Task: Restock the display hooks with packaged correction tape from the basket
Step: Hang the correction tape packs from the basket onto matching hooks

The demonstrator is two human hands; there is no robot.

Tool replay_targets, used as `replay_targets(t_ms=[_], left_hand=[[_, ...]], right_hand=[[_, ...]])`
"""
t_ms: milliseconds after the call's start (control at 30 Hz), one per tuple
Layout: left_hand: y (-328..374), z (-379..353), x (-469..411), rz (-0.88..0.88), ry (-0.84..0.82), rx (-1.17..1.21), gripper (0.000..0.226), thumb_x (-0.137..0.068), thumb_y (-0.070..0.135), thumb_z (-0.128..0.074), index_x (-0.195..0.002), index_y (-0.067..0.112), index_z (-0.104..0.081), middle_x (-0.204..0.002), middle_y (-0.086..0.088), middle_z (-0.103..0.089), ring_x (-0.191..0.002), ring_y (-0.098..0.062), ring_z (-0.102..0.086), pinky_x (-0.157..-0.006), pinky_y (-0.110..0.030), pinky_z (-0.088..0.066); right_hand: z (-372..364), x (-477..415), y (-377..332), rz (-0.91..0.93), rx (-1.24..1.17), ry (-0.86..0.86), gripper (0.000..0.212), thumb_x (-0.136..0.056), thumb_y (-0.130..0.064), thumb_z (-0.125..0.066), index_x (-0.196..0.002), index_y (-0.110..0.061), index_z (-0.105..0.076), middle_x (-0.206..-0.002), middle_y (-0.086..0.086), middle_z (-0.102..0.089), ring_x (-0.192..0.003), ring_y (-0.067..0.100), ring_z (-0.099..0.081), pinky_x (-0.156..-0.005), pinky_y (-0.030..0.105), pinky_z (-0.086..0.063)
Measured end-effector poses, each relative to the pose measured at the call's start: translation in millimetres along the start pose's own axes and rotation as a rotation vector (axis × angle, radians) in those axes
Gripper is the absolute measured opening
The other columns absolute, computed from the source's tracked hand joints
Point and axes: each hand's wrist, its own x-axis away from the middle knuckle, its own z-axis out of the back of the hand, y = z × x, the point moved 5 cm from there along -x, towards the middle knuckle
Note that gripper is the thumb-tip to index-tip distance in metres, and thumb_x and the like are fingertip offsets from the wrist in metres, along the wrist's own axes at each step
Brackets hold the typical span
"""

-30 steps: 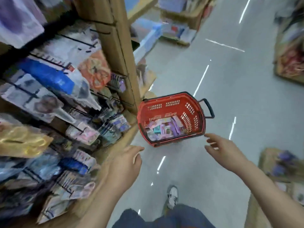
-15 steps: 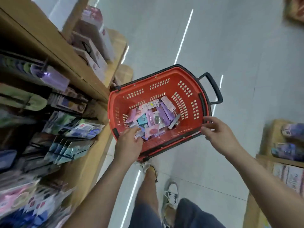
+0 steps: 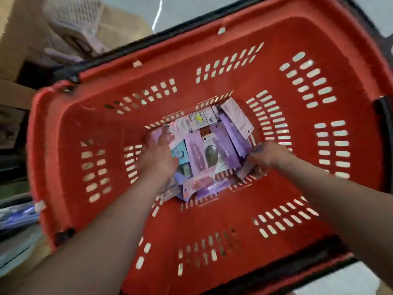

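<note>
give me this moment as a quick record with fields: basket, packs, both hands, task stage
view: head camera, looking steeply down
basket: red plastic, slotted walls, dark rim
packaged correction tape: loose pile on the basket bottom, mostly purple, some pink and teal
left hand: inside the basket, on the left side of the pile; grip too blurred to tell
right hand: inside the basket, at the right edge of the pile; grip too blurred to tell
stage: reaching for stock, nothing lifted out yet

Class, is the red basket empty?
No, packets lie heaped at the bottom of the basket, touched by the left hand and right hand.
</note>
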Motion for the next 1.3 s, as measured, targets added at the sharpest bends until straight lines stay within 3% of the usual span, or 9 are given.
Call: replay_targets(t_ms=[100, 200, 267, 533, 700, 833, 1033, 1167, 1300], left_hand=[[-7.2, -22.7, -41.7, 0.048, -0.056, -0.085, 0.083, -0.084, 0.033, -0.068, -0.149, 0.038, -0.018, -0.152, -0.013, -0.030, -0.131, -0.038, -0.044, -0.101, -0.048, -0.045], [-8.8, -30.5, -63.2, 0.060, -0.090, -0.147, 0.082, -0.087, 0.033, -0.068, -0.150, 0.038, -0.017, -0.147, -0.015, -0.039, -0.123, -0.040, -0.051, -0.091, -0.047, -0.049], [-4.0, -31.9, -64.0, 0.026, -0.061, -0.162, 0.085, -0.085, 0.037, -0.073, -0.151, 0.033, -0.019, -0.148, -0.009, -0.041, -0.127, -0.038, -0.048, -0.091, -0.044, -0.048], [-0.1, -48.2, -46.4, 0.143, -0.031, 0.242, 0.124, -0.051, 0.040, -0.091, -0.150, 0.019, -0.020, -0.155, -0.010, -0.025, -0.142, -0.032, -0.029, -0.111, -0.050, -0.036], [24.6, -74.2, -32.2, 0.177, -0.251, 0.236, 0.108, -0.054, 0.078, -0.068, -0.141, 0.025, -0.030, -0.145, -0.014, -0.036, -0.133, -0.038, -0.040, -0.105, -0.052, -0.040], [43.2, -72.5, -24.3, 0.061, -0.234, 0.083, 0.083, -0.081, 0.056, -0.070, -0.142, 0.013, -0.034, -0.140, -0.018, -0.037, -0.132, -0.038, -0.038, -0.103, -0.043, -0.038], [38.8, -88.0, -18.0, 0.200, -0.195, 0.391, 0.083, -0.071, 0.053, -0.082, -0.133, 0.010, -0.051, -0.133, -0.014, -0.055, -0.118, -0.033, -0.056, -0.095, -0.043, -0.049], [46.8, -89.0, -11.8, 0.248, -0.149, 0.688, 0.061, -0.074, 0.040, -0.083, -0.123, 0.013, -0.060, -0.120, -0.006, -0.066, -0.107, -0.028, -0.063, -0.092, -0.046, -0.053], [60.1, -76.3, -9.9, 0.236, -0.175, 0.835, 0.048, -0.067, 0.037, -0.089, -0.107, 0.021, -0.067, -0.102, 0.006, -0.071, -0.088, -0.016, -0.069, -0.080, -0.039, -0.059]], right_hand=[[-1.3, -32.9, -3.1, -0.042, -0.125, 0.057, 0.042, -0.080, -0.026, -0.080, -0.100, 0.001, -0.056, -0.083, 0.011, -0.073, -0.087, 0.031, -0.073, -0.075, 0.039, -0.059], [-3.5, -54.8, -1.8, -0.045, -0.188, 0.216, 0.093, -0.076, -0.027, -0.083, -0.144, -0.005, -0.024, -0.123, 0.020, -0.063, -0.110, 0.037, -0.063, -0.092, 0.044, -0.053], [-15.4, -60.8, 1.3, -0.030, -0.258, 0.189, 0.109, -0.071, -0.020, -0.083, -0.153, -0.016, -0.012, -0.131, 0.016, -0.060, -0.114, 0.035, -0.061, -0.094, 0.043, -0.052], [-0.6, -35.4, 12.7, 0.039, -0.692, 0.127, 0.095, -0.077, -0.004, -0.079, -0.147, -0.030, -0.020, -0.117, 0.004, -0.053, -0.104, 0.032, -0.062, -0.083, 0.046, -0.056], [2.7, -33.8, 13.4, 0.102, -0.926, 0.129, 0.088, -0.071, 0.008, -0.076, -0.142, -0.024, -0.035, -0.116, 0.013, -0.065, -0.098, 0.034, -0.068, -0.080, 0.049, -0.059], [-35.9, -39.7, 6.8, 0.131, -0.868, 0.096, 0.083, -0.075, -0.001, -0.080, -0.141, -0.028, -0.038, -0.125, 0.016, -0.064, -0.092, 0.026, -0.069, -0.070, 0.034, -0.057], [-61.5, -44.3, -5.0, 0.241, -0.876, 0.012, 0.116, -0.068, -0.002, -0.088, -0.155, -0.023, -0.014, -0.130, 0.000, -0.059, -0.116, 0.020, -0.061, -0.105, 0.044, -0.048], [-59.3, -46.5, 1.0, 0.269, -0.868, 0.051, 0.114, -0.061, -0.015, -0.092, -0.150, -0.033, -0.022, -0.131, 0.001, -0.061, -0.113, 0.023, -0.065, -0.098, 0.050, -0.053], [-43.5, -36.3, 13.8, 0.296, -0.907, 0.128, 0.089, -0.079, 0.001, -0.078, -0.143, -0.037, -0.030, -0.128, 0.004, -0.060, -0.103, 0.019, -0.067, -0.080, 0.033, -0.059]])
